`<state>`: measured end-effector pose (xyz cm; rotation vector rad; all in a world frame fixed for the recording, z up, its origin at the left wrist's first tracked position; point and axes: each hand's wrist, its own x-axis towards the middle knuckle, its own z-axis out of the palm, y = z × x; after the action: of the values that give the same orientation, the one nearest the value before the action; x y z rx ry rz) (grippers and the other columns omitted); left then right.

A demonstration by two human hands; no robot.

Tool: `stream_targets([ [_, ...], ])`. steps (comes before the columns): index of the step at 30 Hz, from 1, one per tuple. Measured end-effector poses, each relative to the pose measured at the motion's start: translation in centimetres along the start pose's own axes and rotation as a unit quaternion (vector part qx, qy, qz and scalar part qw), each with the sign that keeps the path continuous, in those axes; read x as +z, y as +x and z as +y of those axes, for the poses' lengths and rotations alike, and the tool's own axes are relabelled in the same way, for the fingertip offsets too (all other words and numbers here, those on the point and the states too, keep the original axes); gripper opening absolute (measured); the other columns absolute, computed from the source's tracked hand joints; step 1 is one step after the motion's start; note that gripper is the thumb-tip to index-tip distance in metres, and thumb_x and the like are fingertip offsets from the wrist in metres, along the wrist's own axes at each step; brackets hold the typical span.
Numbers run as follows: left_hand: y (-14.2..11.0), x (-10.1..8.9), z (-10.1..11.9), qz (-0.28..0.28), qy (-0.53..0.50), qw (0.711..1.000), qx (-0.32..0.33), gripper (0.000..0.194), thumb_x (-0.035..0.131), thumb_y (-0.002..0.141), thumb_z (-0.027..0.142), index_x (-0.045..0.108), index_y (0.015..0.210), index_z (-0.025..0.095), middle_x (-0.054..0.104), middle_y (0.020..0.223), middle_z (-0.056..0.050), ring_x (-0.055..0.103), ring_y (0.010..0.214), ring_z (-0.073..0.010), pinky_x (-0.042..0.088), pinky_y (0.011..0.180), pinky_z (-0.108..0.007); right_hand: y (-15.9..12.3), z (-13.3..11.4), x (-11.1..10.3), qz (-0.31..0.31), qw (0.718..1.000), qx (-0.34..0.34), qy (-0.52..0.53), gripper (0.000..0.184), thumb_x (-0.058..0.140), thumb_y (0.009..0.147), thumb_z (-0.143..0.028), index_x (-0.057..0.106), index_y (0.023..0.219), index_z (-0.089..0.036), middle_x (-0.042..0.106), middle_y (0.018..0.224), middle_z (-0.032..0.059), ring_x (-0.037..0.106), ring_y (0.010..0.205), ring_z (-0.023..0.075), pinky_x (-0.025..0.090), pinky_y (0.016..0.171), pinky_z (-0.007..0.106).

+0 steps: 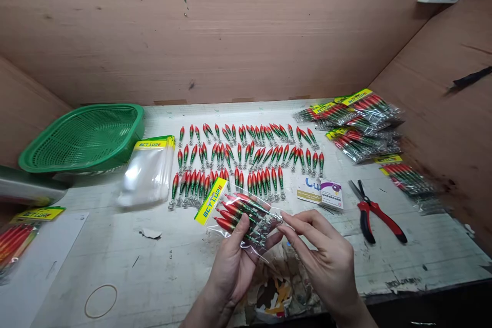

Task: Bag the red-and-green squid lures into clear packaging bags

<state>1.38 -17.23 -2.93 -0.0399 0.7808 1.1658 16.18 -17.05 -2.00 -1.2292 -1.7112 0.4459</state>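
Observation:
My left hand [234, 261] grips a clear plastic bag of squid lures [242, 218] from below, its thumb across the front. Several red and green lures lie inside, hooks toward the right, under a yellow "BCT LURE" header at the upper left. At the bag's right end, the thumb and index finger of my right hand [319, 251] pinch together by the lures' hooks. Whether they hold the plastic edge or a hook I cannot tell. Beyond my hands, loose squid lures [230, 156] lie in three rows on the white worktop [154, 266].
At the left are a green basket [82, 164], a stack of bags [148, 171] and a bagged orange lure pack [17, 246]. Filled lure bags [361, 138] pile up at the back right. Red-handled pliers [374, 212], cards [319, 193] and a rubber band [100, 301] also lie here.

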Motion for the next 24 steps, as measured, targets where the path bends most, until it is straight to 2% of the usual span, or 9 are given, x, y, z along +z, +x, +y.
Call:
stream_targets([
  [8,0.3,0.0,-0.1,-0.012,-0.009,1.000,-0.005,0.045,0.061,0.087,0.024,0.051,0.131,0.020,0.069,0.115,-0.011,0.063,0.110,-0.0270,0.047,0.098,-0.052,0.1,-0.2,0.0,0.024,0.999,0.028,0.013,0.024,0.064,0.083,-0.013,0.073,0.104,-0.021,0.062,0.075,0.0036,0.062,0.068,0.0135,0.053,0.058,0.024],
  [14,0.3,0.1,-0.1,-0.018,-0.029,0.999,-0.020,0.043,0.063,0.085,0.024,0.056,0.127,0.020,0.069,0.115,-0.011,0.063,0.109,-0.0283,0.045,0.100,-0.053,-0.2,-0.1,0.0,0.013,0.999,0.038,0.028,0.031,0.060,0.085,-0.012,0.070,0.111,-0.023,0.061,0.076,0.0031,0.062,0.068,0.0129,0.053,0.059,0.023],
  [20,0.4,0.0,0.3,-0.010,-0.012,1.000,-0.026,0.045,0.062,0.086,0.024,0.053,0.130,0.018,0.069,0.114,-0.012,0.063,0.109,-0.0294,0.045,0.100,-0.054,-0.5,-0.1,0.0,-0.027,0.994,0.077,0.070,0.032,0.057,0.088,-0.014,0.067,0.117,-0.024,0.060,0.076,0.0024,0.061,0.071,0.0124,0.052,0.062,0.023],
  [24,0.2,0.0,0.2,0.001,-0.002,1.000,-0.025,0.045,0.060,0.087,0.025,0.051,0.130,0.015,0.068,0.116,-0.015,0.064,0.108,-0.0304,0.048,0.097,-0.053,-0.9,-0.1,0.1,0.003,0.989,0.112,0.101,0.026,0.060,0.086,-0.015,0.072,0.108,-0.024,0.059,0.075,0.0017,0.060,0.070,0.0124,0.051,0.061,0.023],
])
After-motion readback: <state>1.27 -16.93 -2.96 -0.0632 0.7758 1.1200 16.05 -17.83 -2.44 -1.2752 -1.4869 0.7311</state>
